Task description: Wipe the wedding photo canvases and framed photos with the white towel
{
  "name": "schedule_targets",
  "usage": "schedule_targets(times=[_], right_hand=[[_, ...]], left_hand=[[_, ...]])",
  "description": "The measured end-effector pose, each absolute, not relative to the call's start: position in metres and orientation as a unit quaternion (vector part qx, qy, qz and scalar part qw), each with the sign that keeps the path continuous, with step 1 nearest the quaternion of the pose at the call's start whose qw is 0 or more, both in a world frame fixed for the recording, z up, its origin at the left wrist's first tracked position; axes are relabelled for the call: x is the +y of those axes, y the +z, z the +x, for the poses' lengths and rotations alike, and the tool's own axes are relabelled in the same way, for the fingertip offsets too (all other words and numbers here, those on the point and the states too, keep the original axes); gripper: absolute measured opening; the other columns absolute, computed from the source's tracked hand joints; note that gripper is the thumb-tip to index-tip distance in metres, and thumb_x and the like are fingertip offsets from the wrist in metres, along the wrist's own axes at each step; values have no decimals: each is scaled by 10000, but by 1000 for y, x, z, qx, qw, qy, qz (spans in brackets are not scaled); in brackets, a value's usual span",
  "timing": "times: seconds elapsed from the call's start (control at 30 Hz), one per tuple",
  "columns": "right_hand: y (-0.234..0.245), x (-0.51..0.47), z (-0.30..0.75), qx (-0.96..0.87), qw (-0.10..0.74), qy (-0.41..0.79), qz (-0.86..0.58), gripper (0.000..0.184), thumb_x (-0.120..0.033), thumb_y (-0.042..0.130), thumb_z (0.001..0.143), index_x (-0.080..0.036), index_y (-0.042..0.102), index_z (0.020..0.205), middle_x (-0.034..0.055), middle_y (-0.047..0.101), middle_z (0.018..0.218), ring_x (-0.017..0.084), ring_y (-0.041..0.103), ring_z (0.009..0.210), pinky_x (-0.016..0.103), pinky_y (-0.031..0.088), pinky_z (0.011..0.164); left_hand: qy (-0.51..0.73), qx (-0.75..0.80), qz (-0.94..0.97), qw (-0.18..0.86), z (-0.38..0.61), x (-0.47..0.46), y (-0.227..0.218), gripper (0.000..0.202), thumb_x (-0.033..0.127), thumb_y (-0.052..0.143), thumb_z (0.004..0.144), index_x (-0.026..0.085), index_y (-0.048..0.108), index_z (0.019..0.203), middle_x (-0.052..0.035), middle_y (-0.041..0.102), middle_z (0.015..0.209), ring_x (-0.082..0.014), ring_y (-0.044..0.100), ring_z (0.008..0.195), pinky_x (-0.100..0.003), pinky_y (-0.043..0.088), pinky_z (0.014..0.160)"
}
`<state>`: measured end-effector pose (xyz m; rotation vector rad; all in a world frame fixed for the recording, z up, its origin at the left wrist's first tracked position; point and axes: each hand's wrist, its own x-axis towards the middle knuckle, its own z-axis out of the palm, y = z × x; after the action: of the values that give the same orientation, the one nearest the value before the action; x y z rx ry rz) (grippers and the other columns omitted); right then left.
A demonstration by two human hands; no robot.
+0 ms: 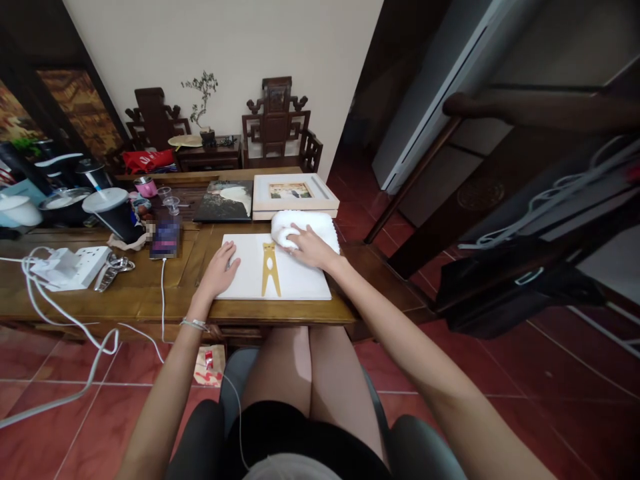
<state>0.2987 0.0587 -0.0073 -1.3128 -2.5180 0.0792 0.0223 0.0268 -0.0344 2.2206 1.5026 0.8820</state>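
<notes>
A white rectangular board (240,279) lies at the table's front edge, with a yellow cat-like figure (271,272) with two long legs on it. My left hand (219,270) rests on the board's left edge, fingers stretched out and holding nothing. Over the board's upper right corner, my right hand (309,245) is closed on a bunched white towel (320,227). Part of this towel pokes out between thumb and fingers; the rest spreads behind the hand. The towel covers some of the board's far right side.
Behind the towel sit a light framed picture (265,208) and a dark picture panel (210,208). On the left are a phone (165,239) on a cable, a power strip (90,267), a metal clip (114,270), and a lidded dark cup (117,217). White cables hang over the front edge.
</notes>
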Motion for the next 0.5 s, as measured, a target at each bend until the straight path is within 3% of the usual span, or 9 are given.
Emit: schedule_targets(times=[0.1,0.37,0.5], right_hand=[[-10,50,300,-877,156,24,-454,271,-189,420,932,-80,616,1084,215,604,1255,343,333,1376,606,245,1072],[8,-78,320,-910,168,80,-370,226,-57,459,800,-197,626,861,104,627,1254,297,364,1368,558,260,1130],[19,-104,324,-905,165,97,-380,200,-88,460,825,-226,602,805,74,675,1147,302,500,1261,496,363,1070]], left_hand=[[309,525,777,158,22,27,-34,497,363,435,890,127,525,1318,-133,435,1467,-251,340,1396,-445,248,1161],[312,522,780,149,24,29,-38,517,371,427,895,90,520,1318,-154,431,1465,-252,339,1396,-423,241,1168],[305,522,783,147,24,29,-38,522,365,421,897,76,513,1322,-161,423,1469,-256,331,1400,-427,236,1168]])
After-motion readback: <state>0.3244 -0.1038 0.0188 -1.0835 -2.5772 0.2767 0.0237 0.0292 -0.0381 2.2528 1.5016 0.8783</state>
